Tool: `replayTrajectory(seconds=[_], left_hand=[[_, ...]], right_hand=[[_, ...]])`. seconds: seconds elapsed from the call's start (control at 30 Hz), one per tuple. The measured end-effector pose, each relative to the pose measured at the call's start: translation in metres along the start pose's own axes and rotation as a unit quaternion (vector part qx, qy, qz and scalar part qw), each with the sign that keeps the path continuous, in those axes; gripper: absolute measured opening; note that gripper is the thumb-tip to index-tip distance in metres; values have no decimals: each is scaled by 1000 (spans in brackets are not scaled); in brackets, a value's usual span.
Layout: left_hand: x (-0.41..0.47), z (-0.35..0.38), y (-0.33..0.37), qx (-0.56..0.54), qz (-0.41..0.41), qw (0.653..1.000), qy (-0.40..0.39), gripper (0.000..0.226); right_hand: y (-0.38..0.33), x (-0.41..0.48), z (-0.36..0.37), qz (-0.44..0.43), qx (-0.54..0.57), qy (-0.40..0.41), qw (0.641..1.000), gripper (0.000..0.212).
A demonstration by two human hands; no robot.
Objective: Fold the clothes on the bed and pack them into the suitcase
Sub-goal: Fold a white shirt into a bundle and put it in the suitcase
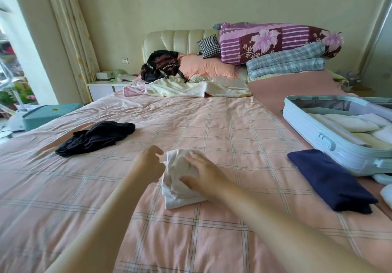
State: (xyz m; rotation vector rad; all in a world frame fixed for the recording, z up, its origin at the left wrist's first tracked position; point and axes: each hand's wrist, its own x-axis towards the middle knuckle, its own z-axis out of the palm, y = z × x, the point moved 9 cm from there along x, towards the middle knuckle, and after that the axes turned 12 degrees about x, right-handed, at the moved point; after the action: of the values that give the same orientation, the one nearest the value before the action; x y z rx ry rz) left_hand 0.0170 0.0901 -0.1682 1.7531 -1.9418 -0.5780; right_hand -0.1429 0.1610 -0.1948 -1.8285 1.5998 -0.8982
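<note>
A small white garment (180, 196), folded into a thick bundle, lies on the pink checked bed (222, 128) in front of me. My right hand (203, 174) rests flat on top of it with straight fingers. My left hand (149, 163) is at the bundle's left edge, fingers curled; whether it pinches the cloth is unclear. A crumpled black garment (95, 138) lies to the left. A folded navy garment (331, 180) lies at the right, beside the open pale blue suitcase (331, 145), which holds several folded light clothes.
At the headboard sit a black backpack (161, 66), a peach pillow (207, 66), a checked cushion, stacked folded quilts (280, 46) and a crumpled cream blanket (186, 88). A teal box (48, 113) and a white nightstand (104, 89) stand left of the bed.
</note>
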Motion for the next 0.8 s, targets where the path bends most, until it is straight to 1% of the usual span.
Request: replayTrajectory(seconds=[0.03, 0.07, 0.13, 0.17, 0.2, 0.23, 0.27, 0.3, 0.33, 0.37, 0.43, 0.47, 0.53, 0.6, 0.63, 0.67, 0.73, 0.77, 0.8], left_hand=[[-3, -7, 5, 59, 25, 997, 44, 33], [-6, -15, 16, 79, 62, 990, 94, 33], [-16, -23, 45, 53, 161, 973, 153, 34], [-18, -19, 58, 50, 213, 964, 155, 34], [-17, -7, 67, 61, 252, 957, 132, 35], [-12, 10, 67, 87, 270, 954, 93, 35], [-6, 31, 60, 126, 268, 954, 42, 37], [-1, 50, 47, 170, 250, 953, -12, 42], [4, 65, 31, 203, 227, 951, -60, 48], [6, 74, 18, 216, 208, 949, -94, 53], [10, 77, 1, 220, 184, 950, -120, 60], [10, 76, -5, 233, 173, 949, -122, 64], [6, 72, -12, 275, 160, 942, -111, 69], [2, 69, -14, 314, 163, 932, -78, 74], [0, 67, -11, 323, 183, 927, -47, 75], [-6, 62, -3, 318, 228, 921, -2, 75], [-23, 55, 14, 277, 341, 895, 74, 72], [-30, 55, 16, 255, 372, 890, 64, 74], [-33, 59, 12, 245, 370, 896, 23, 84]], right_hand=[[-5, 1, 10, -16, -32, -12, 999, 83], [-7, 3, 18, -17, -44, -21, 999, 88], [-10, 10, 25, 2, -11, -23, 1000, 104], [-12, 11, 24, 16, 17, -19, 1000, 114], [-11, 13, 21, 30, 52, -5, 998, 121], [-7, 13, 16, 43, 94, 13, 995, 124], [-2, 12, 11, 51, 142, 28, 988, 121], [2, 10, 5, 57, 173, 36, 983, 111], [6, 7, 0, 62, 172, 35, 982, 99], [9, 5, -4, 59, 129, 27, 990, 87], [15, 1, -1, 39, -16, -19, 999, 67], [19, 1, 7, 32, -74, -50, 996, 63], [30, 2, 21, 48, -144, -107, 983, 65], [36, 3, 24, 62, -196, -127, 970, 67], [35, 3, 23, 64, -214, -126, 967, 68], [31, 3, 20, 57, -230, -117, 964, 69], [16, 3, 17, 10, -239, -89, 967, 72], [9, 2, 17, -21, -227, -77, 971, 75], [3, 0, 18, -43, -216, -77, 972, 79]])
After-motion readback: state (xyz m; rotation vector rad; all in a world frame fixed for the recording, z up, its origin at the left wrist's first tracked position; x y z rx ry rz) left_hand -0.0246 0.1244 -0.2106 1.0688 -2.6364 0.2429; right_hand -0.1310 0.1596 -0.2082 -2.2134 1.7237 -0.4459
